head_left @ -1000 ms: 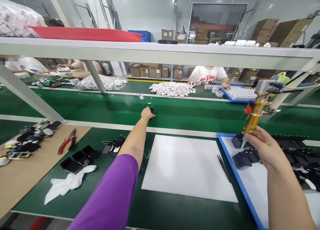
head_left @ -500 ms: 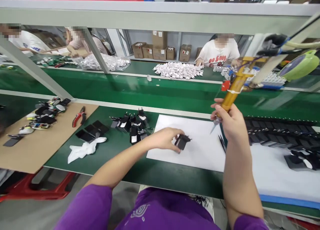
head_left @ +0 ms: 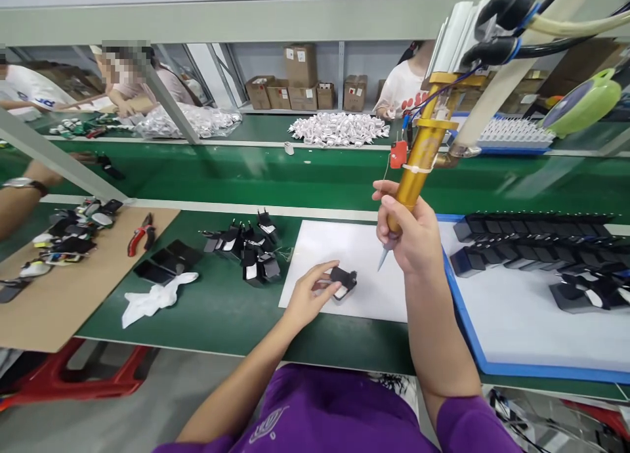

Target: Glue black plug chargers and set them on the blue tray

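My left hand (head_left: 309,294) grips a black power adapter (head_left: 346,280) between thumb and fingers, low over a white sheet (head_left: 371,239). The adapter lies tilted, and a pale patch shows on its near side. To the right, my right hand (head_left: 412,228) is wrapped around a gold cylindrical tool (head_left: 422,144) with hoses, a red tag and a pointed metal tip. That tip points down at the sheet, to the right of the adapter and apart from it. Several more black adapters (head_left: 251,249) with plug pins stand in a cluster left of the sheet.
At right, a blue-edged tray (head_left: 475,345) holds rows of black adapters (head_left: 531,233). Left are a white cloth (head_left: 152,302), black casings (head_left: 170,262), red-handled pliers (head_left: 142,235) and loose parts on cardboard (head_left: 54,315). A co-worker's arm (head_left: 27,187) reaches in. White parts (head_left: 339,130) lie opposite.
The adapter has been turned in my left hand, so its pale patch now faces me. My right hand and the gold tool have come nearer the adapter. A co-worker's arm has appeared at far left.
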A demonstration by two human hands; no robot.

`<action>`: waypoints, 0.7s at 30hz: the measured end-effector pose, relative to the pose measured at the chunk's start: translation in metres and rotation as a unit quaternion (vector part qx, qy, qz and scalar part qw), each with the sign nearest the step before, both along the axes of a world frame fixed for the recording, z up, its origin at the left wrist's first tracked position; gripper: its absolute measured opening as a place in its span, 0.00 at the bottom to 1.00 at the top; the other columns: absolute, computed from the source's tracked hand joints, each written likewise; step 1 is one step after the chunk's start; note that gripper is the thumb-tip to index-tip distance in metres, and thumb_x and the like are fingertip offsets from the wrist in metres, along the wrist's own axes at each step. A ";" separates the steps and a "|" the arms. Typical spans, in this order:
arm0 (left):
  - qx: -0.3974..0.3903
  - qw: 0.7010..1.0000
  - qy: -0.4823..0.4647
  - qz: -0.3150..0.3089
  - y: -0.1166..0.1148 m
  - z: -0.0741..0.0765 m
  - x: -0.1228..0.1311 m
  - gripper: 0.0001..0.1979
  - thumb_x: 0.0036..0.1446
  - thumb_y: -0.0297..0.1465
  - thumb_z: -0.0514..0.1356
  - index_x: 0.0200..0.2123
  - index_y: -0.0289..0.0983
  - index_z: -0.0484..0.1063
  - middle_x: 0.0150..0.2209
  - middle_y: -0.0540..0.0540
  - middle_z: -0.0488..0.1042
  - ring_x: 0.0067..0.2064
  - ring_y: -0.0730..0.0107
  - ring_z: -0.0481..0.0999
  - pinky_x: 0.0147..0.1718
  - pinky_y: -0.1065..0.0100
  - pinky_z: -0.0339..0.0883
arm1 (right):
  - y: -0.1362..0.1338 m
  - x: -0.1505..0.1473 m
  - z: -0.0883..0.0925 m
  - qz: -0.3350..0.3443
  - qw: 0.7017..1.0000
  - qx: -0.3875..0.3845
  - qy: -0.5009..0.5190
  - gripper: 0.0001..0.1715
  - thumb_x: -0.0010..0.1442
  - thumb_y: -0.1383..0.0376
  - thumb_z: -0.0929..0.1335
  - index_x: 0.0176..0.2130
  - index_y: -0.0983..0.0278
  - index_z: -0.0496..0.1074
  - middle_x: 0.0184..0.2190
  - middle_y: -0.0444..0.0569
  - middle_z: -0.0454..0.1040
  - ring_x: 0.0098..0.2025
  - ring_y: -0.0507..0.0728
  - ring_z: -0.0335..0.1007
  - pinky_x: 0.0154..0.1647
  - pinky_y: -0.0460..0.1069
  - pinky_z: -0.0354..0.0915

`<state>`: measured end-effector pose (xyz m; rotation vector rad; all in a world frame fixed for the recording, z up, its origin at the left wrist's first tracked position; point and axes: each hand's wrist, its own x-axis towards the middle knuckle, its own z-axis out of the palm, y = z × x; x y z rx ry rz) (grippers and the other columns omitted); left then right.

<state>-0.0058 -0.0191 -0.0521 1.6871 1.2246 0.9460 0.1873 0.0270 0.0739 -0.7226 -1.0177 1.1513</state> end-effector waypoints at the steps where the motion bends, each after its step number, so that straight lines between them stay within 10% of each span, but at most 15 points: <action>1: 0.000 1.000 0.001 0.019 -0.001 -0.001 0.000 0.17 0.60 0.39 0.58 0.49 0.39 0.73 0.53 0.41 0.73 0.48 0.63 0.76 0.43 0.65 0.74 | -0.001 -0.001 0.001 0.008 1.000 -0.001 0.010 0.16 0.54 0.59 0.71 0.43 0.60 0.73 0.34 0.43 0.72 0.18 0.43 0.56 0.12 0.42 0.52; 9: 0.037 0.983 0.174 0.032 -0.015 -0.009 0.018 0.20 0.52 0.39 0.65 0.47 0.38 0.72 0.47 0.40 0.76 0.51 0.54 0.75 0.51 0.56 0.69 | -0.007 -0.009 0.001 0.026 0.999 0.009 0.018 0.14 0.57 0.55 0.70 0.40 0.62 0.74 0.29 0.42 0.72 0.15 0.42 0.52 0.09 0.41 0.48; 21: 0.070 0.990 0.111 0.040 -0.025 0.040 0.040 0.18 0.51 0.35 0.63 0.46 0.37 0.71 0.37 0.46 0.79 0.35 0.67 0.76 0.37 0.68 0.72 | -0.013 -0.018 0.000 0.003 1.000 0.028 -0.010 0.19 0.56 0.51 0.70 0.36 0.64 0.71 0.18 0.39 0.69 0.12 0.43 0.52 0.10 0.42 0.48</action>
